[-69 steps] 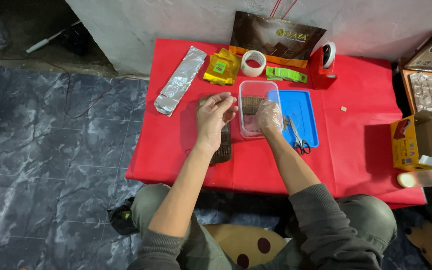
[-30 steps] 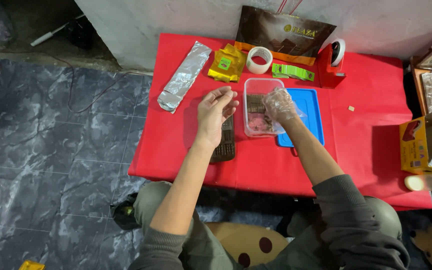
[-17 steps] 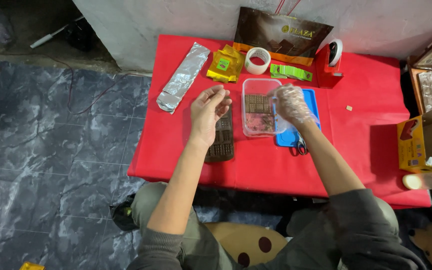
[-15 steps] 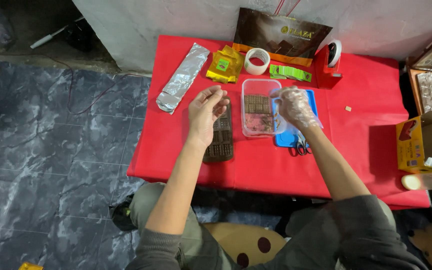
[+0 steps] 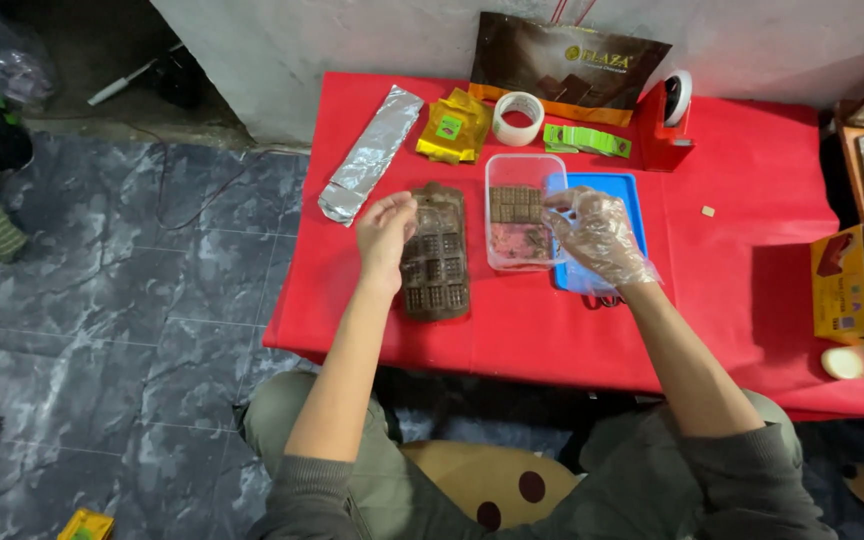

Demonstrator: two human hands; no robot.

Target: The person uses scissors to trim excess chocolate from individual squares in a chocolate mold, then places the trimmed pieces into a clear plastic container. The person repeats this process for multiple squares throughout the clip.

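Since the earlier frames: the brown plastic chocolate mould tray (image 5: 435, 252) is now fully uncovered on the red-clothed table (image 5: 752, 290); before, the left hand hid most of it. The right hand has shifted from over the tub to its right rim.

Left to right:

- Long flat packet of crinkled silver foil (image 5: 370, 155), lying diagonally near the table's left edge.
- Left hand (image 5: 384, 235), bare. Fingers curled, tips touching the mould tray's upper left edge; whether they actually grip it I cannot tell.
- Mould tray: rectangular, glossy brown, a grid of small square cavities. It lies flat, just left of the tub, apart from it.
- Yellow crumpled foil wrapper (image 5: 452, 126) behind the tray, near the wall.
- Roll of pale tape (image 5: 518, 117), ring-shaped, beside the wrapper.
- Clear rectangular plastic tub (image 5: 522, 212), open-topped, rounded corners. A brown segmented chocolate slab sits in its far half; the near half shows pinkish through the wall.
- Strip of green labels (image 5: 586, 139), flat, right of the tape.
- Right hand (image 5: 597, 235), in a thin, wrinkled transparent glove. Fingers bent and pinched together at the tub's upper right rim; what they pinch is too small to tell.
- Blue rectangular plastic tray (image 5: 632, 190), raised lip, mostly under the right hand.
- Red tape dispenser (image 5: 667, 130) at the wall.
- Yellow cardboard box (image 5: 847, 290), flap open, at the right edge.
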